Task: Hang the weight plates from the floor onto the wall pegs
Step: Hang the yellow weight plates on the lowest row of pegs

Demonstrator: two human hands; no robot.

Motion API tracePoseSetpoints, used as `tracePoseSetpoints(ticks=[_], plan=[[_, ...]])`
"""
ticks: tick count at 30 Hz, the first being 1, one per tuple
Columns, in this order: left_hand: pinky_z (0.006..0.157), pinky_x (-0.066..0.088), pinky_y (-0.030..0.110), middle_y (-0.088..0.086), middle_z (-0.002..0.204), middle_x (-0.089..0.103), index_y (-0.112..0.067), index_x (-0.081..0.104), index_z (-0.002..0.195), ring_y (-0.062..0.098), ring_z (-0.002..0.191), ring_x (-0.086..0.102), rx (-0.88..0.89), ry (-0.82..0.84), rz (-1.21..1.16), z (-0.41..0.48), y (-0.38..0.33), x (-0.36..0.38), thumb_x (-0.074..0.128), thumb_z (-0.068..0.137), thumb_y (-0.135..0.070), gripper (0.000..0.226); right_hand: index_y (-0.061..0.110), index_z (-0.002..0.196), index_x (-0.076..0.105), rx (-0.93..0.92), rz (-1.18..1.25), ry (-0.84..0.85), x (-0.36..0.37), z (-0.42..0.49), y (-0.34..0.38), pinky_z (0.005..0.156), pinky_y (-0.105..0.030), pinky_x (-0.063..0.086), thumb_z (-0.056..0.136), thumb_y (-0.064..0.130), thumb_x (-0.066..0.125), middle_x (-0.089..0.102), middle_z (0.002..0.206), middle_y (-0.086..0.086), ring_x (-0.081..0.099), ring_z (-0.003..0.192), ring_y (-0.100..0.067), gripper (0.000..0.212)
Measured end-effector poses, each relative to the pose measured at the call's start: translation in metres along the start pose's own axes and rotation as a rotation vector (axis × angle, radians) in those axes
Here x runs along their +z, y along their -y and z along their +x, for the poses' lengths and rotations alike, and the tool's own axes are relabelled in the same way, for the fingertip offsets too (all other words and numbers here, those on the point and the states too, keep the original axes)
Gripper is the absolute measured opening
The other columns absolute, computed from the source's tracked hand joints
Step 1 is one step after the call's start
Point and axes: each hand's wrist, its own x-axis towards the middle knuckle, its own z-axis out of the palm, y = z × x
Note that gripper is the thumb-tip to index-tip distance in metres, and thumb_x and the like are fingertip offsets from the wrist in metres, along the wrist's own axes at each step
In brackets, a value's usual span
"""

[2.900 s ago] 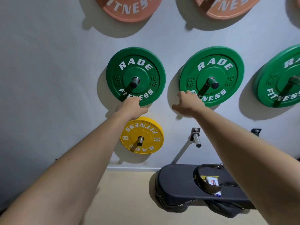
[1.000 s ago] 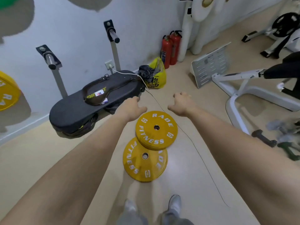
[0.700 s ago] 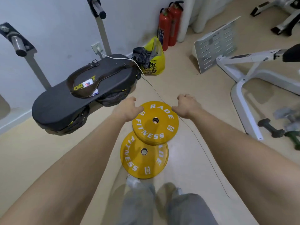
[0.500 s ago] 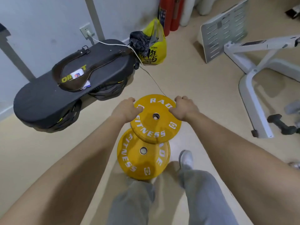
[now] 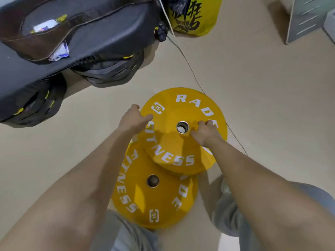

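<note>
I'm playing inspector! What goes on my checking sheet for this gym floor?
Surface: beige floor, smooth.
Job's things: top yellow plate lies partly over the bottom yellow plate; no wall pegs in view.
Clutter: black padded bench with a brown belt on it; yellow bag.
Hands: left hand grips the top plate's left rim; right hand rests on its face beside the centre hole.
Cables: thin dark cable crosses the floor past the top plate.
Surroundings: grey slotted panel; grey trouser legs.

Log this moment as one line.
left hand: grips rim of upper round yellow rubber weight plate | right hand: on its face beside hole | lower yellow plate: beneath, floor
</note>
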Motion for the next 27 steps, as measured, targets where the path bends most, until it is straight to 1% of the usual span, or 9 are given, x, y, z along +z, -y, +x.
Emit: tracePoseSetpoints(ticks=[2, 6, 9, 12, 15, 17, 19, 24, 27], plan=[[0.104, 0.043, 0.047, 0.020, 0.146, 0.045, -0.007, 0.026, 0.152, 0.037, 0.129, 0.050, -0.044, -0.027, -0.046, 0.037, 0.012, 0.027, 0.068, 0.084, -0.056, 0.093, 0.014, 0.151, 0.029, 0.032, 0.003, -0.002, 0.028, 0.036, -0.012, 0.110, -0.051, 0.034, 0.096, 0.052, 0.050, 0.016, 0.159, -0.017, 0.023, 0.143, -0.040, 0.070], [0.113, 0.034, 0.050, 0.021, 0.155, 0.032, -0.009, 0.019, 0.155, 0.041, 0.139, 0.036, -0.160, -0.078, -0.106, 0.097, 0.029, 0.065, 0.067, 0.081, -0.066, 0.105, 0.020, 0.158, 0.010, 0.182, 0.027, -0.229, 0.077, 0.087, -0.039, 0.117, -0.055, 0.020, 0.098, 0.050, 0.042, -0.010, 0.165, -0.011, 0.002, 0.150, -0.037, 0.074], [0.113, 0.033, 0.046, 0.019, 0.149, 0.045, -0.006, 0.023, 0.155, 0.039, 0.139, 0.039, -0.228, -0.066, -0.202, 0.129, 0.036, 0.081, 0.057, 0.087, -0.069, 0.099, 0.026, 0.159, -0.002, 0.258, 0.113, -0.282, 0.108, 0.111, -0.059, 0.120, -0.055, 0.003, 0.102, 0.051, 0.025, -0.014, 0.166, -0.010, -0.009, 0.152, -0.033, 0.069], [0.106, 0.036, 0.042, 0.016, 0.136, 0.058, -0.002, 0.046, 0.143, 0.037, 0.127, 0.051, -0.280, -0.017, -0.301, 0.161, 0.042, 0.094, 0.043, 0.091, -0.073, 0.088, 0.032, 0.158, -0.010, 0.276, 0.156, -0.350, 0.135, 0.129, -0.070, 0.121, -0.054, -0.006, 0.101, 0.056, 0.013, -0.015, 0.166, -0.007, -0.015, 0.152, -0.029, 0.066], [0.108, 0.041, 0.045, 0.011, 0.129, 0.064, -0.010, 0.058, 0.135, 0.035, 0.114, 0.061, -0.323, 0.049, -0.454, 0.181, 0.051, 0.097, 0.045, 0.079, -0.085, 0.094, 0.032, 0.159, -0.003, 0.268, 0.147, -0.465, 0.148, 0.133, -0.073, 0.121, -0.054, -0.004, 0.099, 0.057, 0.016, -0.008, 0.167, -0.007, -0.010, 0.153, -0.028, 0.068], [0.104, 0.047, 0.050, 0.010, 0.119, 0.071, -0.022, 0.065, 0.128, 0.033, 0.104, 0.068, -0.348, 0.125, -0.600, 0.189, 0.056, 0.098, 0.058, 0.060, -0.090, 0.096, 0.030, 0.159, 0.000, 0.268, 0.138, -0.484, 0.151, 0.136, -0.075, 0.120, -0.055, -0.001, 0.098, 0.060, 0.019, -0.003, 0.167, -0.008, -0.005, 0.153, -0.029, 0.071], [0.100, 0.050, 0.051, 0.009, 0.113, 0.074, -0.025, 0.068, 0.122, 0.033, 0.100, 0.072, -0.322, 0.232, -0.671, 0.192, 0.056, 0.096, 0.071, 0.051, -0.087, 0.095, 0.029, 0.159, 0.000, 0.269, 0.126, -0.469, 0.152, 0.139, -0.077, 0.120, -0.055, 0.001, 0.095, 0.064, 0.022, -0.003, 0.167, -0.008, -0.004, 0.153, -0.031, 0.076], [0.093, 0.054, 0.046, 0.011, 0.103, 0.073, -0.010, 0.066, 0.112, 0.031, 0.093, 0.070, -0.275, 0.119, -0.441, 0.174, 0.041, 0.094, 0.074, 0.062, -0.078, 0.085, 0.030, 0.159, -0.001, 0.256, 0.159, -0.445, 0.152, 0.136, -0.081, 0.120, -0.056, 0.005, 0.091, 0.071, 0.021, -0.002, 0.167, -0.008, -0.003, 0.152, -0.030, 0.083], [0.087, 0.055, 0.044, 0.012, 0.100, 0.073, -0.008, 0.068, 0.106, 0.031, 0.089, 0.070, -0.264, 0.072, -0.402, 0.166, 0.037, 0.094, 0.075, 0.060, -0.078, 0.084, 0.029, 0.159, -0.002, 0.280, 0.148, -0.421, 0.151, 0.136, -0.078, 0.120, -0.055, 0.006, 0.091, 0.072, 0.022, -0.003, 0.167, -0.008, -0.003, 0.152, -0.031, 0.084]])
